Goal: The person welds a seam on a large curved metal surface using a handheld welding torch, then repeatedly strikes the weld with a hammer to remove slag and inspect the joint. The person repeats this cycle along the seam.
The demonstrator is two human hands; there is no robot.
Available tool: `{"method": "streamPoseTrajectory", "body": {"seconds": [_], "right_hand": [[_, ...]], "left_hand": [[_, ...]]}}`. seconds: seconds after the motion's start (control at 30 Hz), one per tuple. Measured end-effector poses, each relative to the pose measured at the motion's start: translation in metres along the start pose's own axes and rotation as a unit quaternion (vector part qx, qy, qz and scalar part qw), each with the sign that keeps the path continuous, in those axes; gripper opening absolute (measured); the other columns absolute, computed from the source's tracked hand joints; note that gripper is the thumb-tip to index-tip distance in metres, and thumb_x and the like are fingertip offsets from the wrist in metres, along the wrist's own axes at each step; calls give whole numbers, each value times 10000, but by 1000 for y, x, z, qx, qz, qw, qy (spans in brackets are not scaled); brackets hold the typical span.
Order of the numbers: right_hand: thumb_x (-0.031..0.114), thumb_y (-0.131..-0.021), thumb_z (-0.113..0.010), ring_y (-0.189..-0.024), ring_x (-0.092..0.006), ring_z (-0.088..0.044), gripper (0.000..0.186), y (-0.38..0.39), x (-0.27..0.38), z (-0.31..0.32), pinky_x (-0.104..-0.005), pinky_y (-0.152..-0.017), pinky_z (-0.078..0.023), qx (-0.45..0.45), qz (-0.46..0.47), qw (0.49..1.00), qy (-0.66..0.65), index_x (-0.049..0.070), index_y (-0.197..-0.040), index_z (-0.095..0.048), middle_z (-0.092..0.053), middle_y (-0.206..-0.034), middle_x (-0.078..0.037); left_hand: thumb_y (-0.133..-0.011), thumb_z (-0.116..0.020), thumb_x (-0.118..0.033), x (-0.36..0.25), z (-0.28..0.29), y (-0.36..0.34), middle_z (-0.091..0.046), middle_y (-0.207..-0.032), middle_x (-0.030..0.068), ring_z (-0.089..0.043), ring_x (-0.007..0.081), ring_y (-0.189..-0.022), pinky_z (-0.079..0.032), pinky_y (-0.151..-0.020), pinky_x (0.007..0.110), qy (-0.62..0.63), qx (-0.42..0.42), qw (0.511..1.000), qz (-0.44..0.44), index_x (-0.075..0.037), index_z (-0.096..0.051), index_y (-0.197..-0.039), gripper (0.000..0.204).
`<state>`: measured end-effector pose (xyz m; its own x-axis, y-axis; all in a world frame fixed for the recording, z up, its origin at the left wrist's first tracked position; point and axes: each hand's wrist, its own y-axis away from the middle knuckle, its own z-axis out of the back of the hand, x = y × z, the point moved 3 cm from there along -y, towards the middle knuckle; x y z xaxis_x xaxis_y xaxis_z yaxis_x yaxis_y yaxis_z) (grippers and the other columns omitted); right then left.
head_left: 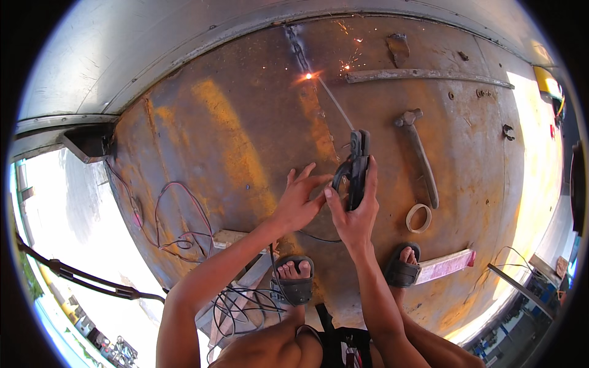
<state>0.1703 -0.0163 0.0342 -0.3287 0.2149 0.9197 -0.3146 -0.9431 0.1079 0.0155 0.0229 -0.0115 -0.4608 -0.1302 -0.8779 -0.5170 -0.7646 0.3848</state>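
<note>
My right hand is wrapped round a black welding electrode holder. A thin straight electrode reaches from its jaws away toward the far left. At its tip a bright orange glow meets a dark weld seam on the rusty steel plate, and sparks fly off to the right. My left hand is close beside the holder, fingers spread and fingertips near the holder's curved lever and my right thumb; whether they touch it I cannot make out.
Right of the holder lies a hammer, with a ring-shaped roll below it. A long metal bar and a metal scrap lie farther off. Black cables coil by my left foot; thin wires spread left. A pinkish box-section piece sits near my right foot.
</note>
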Motion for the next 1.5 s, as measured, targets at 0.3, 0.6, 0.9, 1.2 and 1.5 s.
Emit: {"method": "streamPoseTrajectory", "body": {"seconds": [0.3, 0.6, 0.9, 1.2, 1.5], "right_hand": [[223, -906, -853, -1109, -304, -754, 997, -4, 2, -1, -383, -961, -574, 12, 0, 1000, 15, -57, -1665, -271, -738, -1251, -218], [235, -899, -861, -1093, -313, -766, 1006, -8, 2, -5, -383, -938, -581, 7, 40, 999, 23, -39, -1670, -277, -744, -1239, -215], [220, -903, -858, -1097, -298, -765, 999, -9, 2, -5, -378, -950, -581, 17, 24, 999, 14, -25, -1676, -274, -746, -1240, -206], [228, -905, -862, -1075, -260, -767, 1007, -9, 1, -6, -361, -920, -588, 18, 23, 999, 14, -14, -1683, -269, -756, -1225, -179], [230, -894, -871, -1023, -231, -762, 1009, -9, 2, -6, -331, -846, -588, 16, 10, 1000, 4, -4, -1682, -285, -757, -1221, -168]], "left_hand": [[-1022, -562, -222, 2, -1, 2, -691, -1381, 205, -265, 452, -1616, -37, -1304, 670, 2, -8, 1000, -6, -101, -634, -1479, 478], [-1046, -546, -236, 4, 0, 2, -655, -1447, 200, -277, 464, -1609, -39, -1302, 669, 13, -3, 1000, -1, -71, -634, -1459, 454], [-1067, -539, -228, 5, -2, 3, -666, -1436, 188, -271, 453, -1614, -27, -1303, 663, 31, -16, 999, -13, -78, -632, -1466, 436], [-1073, -546, -216, 6, -2, 1, -652, -1478, 171, -251, 440, -1626, 7, -1308, 640, 51, -9, 999, -8, -119, -636, -1485, 432], [-1072, -555, -191, 3, 0, 2, -635, -1503, 168, -264, 421, -1625, -10, -1309, 644, 36, -10, 999, -5, -110, -646, -1472, 418]]}}
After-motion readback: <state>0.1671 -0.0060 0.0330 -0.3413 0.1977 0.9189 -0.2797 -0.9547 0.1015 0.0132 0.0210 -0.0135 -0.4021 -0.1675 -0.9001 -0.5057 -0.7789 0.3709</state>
